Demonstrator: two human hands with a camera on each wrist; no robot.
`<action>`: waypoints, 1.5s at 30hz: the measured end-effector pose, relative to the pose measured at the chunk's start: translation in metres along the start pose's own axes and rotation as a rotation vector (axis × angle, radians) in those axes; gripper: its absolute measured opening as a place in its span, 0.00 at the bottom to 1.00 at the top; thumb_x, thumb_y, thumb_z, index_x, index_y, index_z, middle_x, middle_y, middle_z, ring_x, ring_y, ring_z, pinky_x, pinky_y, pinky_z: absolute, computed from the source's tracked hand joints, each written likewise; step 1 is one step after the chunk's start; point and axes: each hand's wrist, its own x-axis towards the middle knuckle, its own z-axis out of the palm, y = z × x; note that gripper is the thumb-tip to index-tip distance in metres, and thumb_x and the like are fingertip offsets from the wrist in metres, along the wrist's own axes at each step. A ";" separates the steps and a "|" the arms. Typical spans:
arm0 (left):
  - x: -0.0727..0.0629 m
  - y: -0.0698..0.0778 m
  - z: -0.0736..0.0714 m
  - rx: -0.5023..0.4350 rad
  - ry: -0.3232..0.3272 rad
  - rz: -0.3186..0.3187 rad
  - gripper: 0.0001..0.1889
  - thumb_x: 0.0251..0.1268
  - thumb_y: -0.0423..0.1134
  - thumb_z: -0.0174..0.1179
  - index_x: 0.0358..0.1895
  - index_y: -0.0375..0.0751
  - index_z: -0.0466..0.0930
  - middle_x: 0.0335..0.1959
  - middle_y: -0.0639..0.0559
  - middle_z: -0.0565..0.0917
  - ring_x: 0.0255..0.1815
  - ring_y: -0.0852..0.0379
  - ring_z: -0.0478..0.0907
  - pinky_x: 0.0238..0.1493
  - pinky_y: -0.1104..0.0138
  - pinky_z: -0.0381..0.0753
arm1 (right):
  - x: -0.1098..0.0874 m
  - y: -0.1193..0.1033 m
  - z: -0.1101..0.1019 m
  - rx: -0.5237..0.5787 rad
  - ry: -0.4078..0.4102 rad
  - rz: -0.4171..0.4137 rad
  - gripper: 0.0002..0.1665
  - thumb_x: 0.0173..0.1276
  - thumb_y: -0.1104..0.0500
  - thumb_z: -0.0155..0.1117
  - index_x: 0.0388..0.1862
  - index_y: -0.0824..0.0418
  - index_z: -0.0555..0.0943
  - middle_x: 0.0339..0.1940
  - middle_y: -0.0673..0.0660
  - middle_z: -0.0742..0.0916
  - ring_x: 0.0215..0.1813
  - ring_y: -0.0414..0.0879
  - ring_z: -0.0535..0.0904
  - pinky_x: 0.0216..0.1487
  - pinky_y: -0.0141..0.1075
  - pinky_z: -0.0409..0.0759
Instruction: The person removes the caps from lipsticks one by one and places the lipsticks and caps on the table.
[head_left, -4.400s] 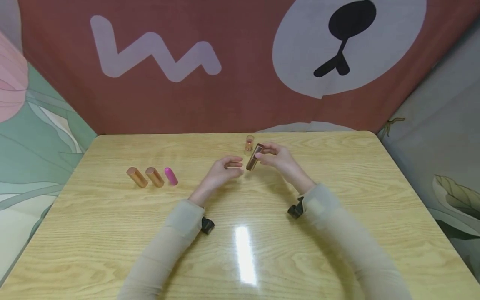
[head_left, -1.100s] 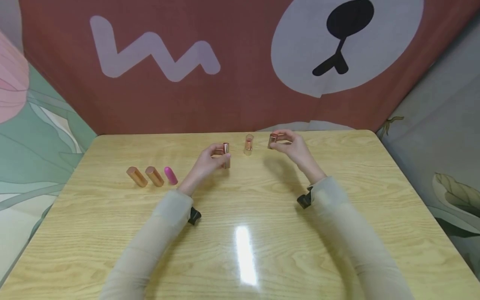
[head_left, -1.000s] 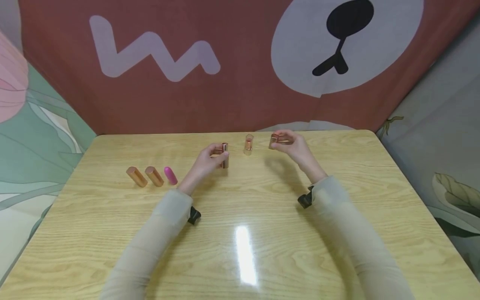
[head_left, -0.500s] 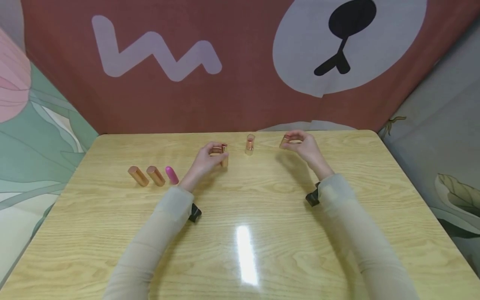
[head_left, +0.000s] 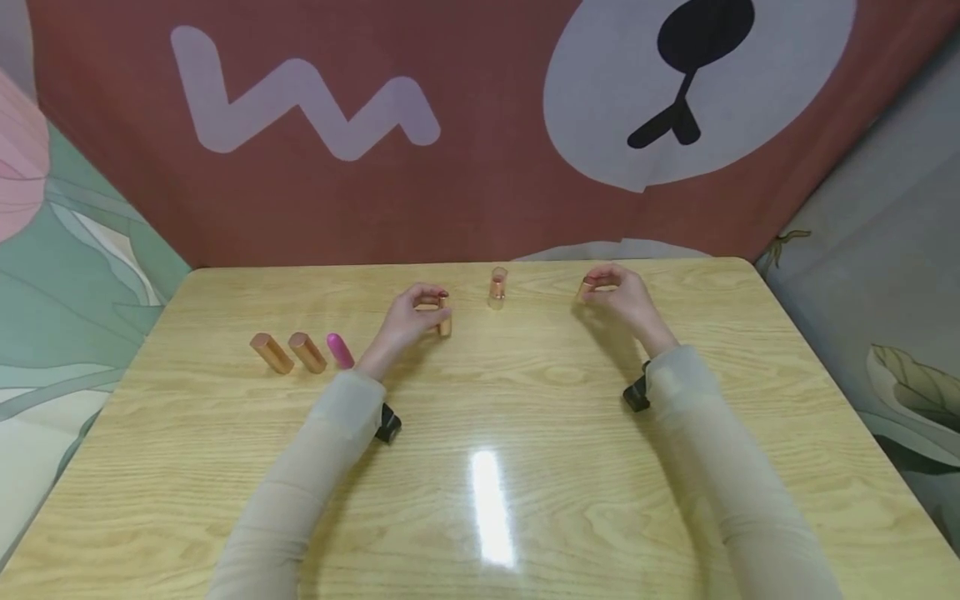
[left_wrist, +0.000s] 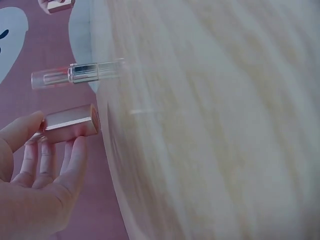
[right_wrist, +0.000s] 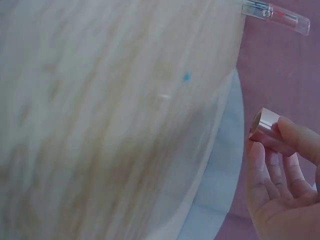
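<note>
My left hand (head_left: 408,321) pinches a rose-gold lipstick tube (left_wrist: 67,124) between thumb and fingers. It is near upright, low over the back of the table or touching it; I cannot tell which. My right hand (head_left: 622,298) holds a short rose-gold lipstick cap (right_wrist: 270,129) by its side, toward the back right, and a hollow end shows in the right wrist view. Between the hands stands a clear-cased lipstick (head_left: 497,289), apart from both. The fingers partly hide both held pieces.
On the left of the wooden table (head_left: 555,467) stand two rose-gold lipstick tubes (head_left: 272,354) and a bright pink tube (head_left: 340,350), in a row close to my left forearm. A red printed cloth (head_left: 480,200) hangs right behind the back edge.
Earlier my right hand held the whole lipstick and my left hand was empty beside it. Now the pieces are apart, one in each hand. The right hand keeps shifting right with the cap.
</note>
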 end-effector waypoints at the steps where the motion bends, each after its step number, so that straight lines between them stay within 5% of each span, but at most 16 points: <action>1: 0.000 0.000 0.000 0.005 0.000 0.003 0.19 0.64 0.30 0.58 0.58 0.31 0.71 0.57 0.35 0.76 0.57 0.43 0.76 0.43 0.68 0.80 | 0.001 0.001 -0.001 -0.022 -0.001 0.006 0.23 0.63 0.66 0.65 0.56 0.70 0.73 0.51 0.62 0.82 0.40 0.30 0.75 0.40 0.19 0.77; 8: 0.003 -0.003 -0.001 0.018 0.009 -0.006 0.18 0.65 0.30 0.58 0.57 0.32 0.72 0.56 0.36 0.77 0.57 0.47 0.74 0.37 0.77 0.75 | 0.002 0.006 -0.006 -0.101 -0.011 0.038 0.25 0.63 0.64 0.66 0.57 0.71 0.72 0.54 0.65 0.80 0.47 0.39 0.74 0.38 0.18 0.75; 14: 0.005 -0.006 -0.003 0.010 -0.009 -0.024 0.18 0.66 0.31 0.57 0.58 0.33 0.71 0.58 0.36 0.76 0.59 0.47 0.73 0.42 0.71 0.76 | 0.003 0.010 -0.008 -0.083 -0.049 0.061 0.24 0.64 0.66 0.65 0.56 0.72 0.71 0.53 0.67 0.79 0.43 0.36 0.73 0.39 0.20 0.77; 22: 0.005 -0.006 -0.004 -0.020 -0.019 -0.026 0.18 0.65 0.28 0.56 0.57 0.32 0.70 0.60 0.35 0.75 0.61 0.47 0.71 0.39 0.78 0.73 | 0.002 0.012 -0.010 -0.063 -0.076 0.085 0.25 0.65 0.65 0.64 0.58 0.73 0.70 0.55 0.66 0.78 0.39 0.30 0.73 0.42 0.21 0.79; 29: 0.006 -0.006 -0.004 -0.033 -0.025 -0.033 0.19 0.67 0.31 0.57 0.59 0.32 0.70 0.61 0.36 0.75 0.61 0.46 0.71 0.41 0.77 0.73 | 0.002 0.015 -0.012 -0.048 -0.084 0.104 0.26 0.64 0.64 0.65 0.58 0.72 0.70 0.50 0.60 0.80 0.38 0.28 0.73 0.44 0.23 0.79; 37: 0.004 -0.006 -0.004 -0.075 -0.027 -0.059 0.19 0.67 0.31 0.56 0.59 0.31 0.69 0.61 0.36 0.74 0.59 0.48 0.72 0.46 0.70 0.77 | 0.000 0.015 -0.013 -0.008 -0.098 0.118 0.24 0.64 0.66 0.64 0.57 0.73 0.70 0.35 0.42 0.79 0.37 0.28 0.74 0.43 0.24 0.79; 45: 0.004 -0.006 -0.005 -0.067 -0.019 -0.050 0.20 0.66 0.30 0.57 0.60 0.29 0.70 0.60 0.35 0.74 0.58 0.49 0.73 0.46 0.68 0.78 | 0.000 0.016 -0.013 0.014 -0.107 0.114 0.22 0.63 0.67 0.63 0.54 0.74 0.71 0.30 0.39 0.78 0.34 0.28 0.74 0.39 0.23 0.77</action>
